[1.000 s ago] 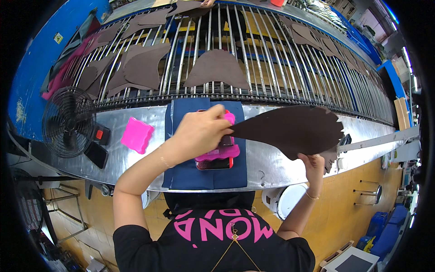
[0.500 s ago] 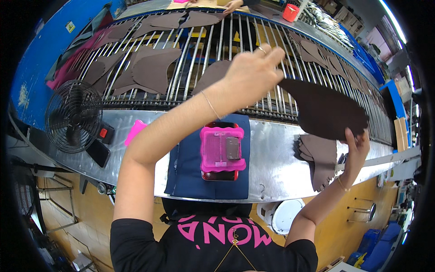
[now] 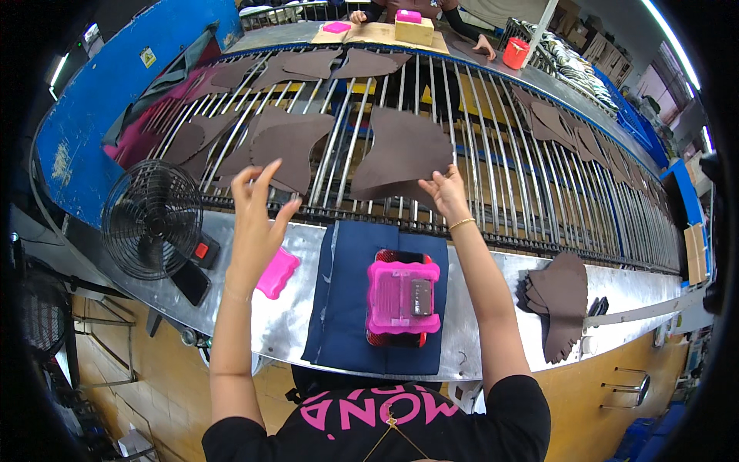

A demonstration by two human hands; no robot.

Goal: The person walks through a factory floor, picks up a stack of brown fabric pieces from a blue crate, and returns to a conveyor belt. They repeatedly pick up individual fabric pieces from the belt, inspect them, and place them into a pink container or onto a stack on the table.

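A dark brown cut leather piece lies flat on the metal rods of the roller conveyor in front of me. My right hand is stretched out to it and pinches its near edge. Off to the left, above the steel bench edge, my left hand is raised with fingers spread and holds nothing. Below my arms, a pink plastic tool sits on a dark blue cloth. A pink pad lies just under my left hand.
A stack of brown pieces rests on the steel bench at the right. More brown pieces cover the rods to the left and far right. A black fan stands at the left. Another person's hands, a cardboard box and a red cup are across the conveyor.
The brown piece went from above the blue cloth up onto the rods. My left hand let go of it and drew back to the left; my right hand moved in to its near edge.
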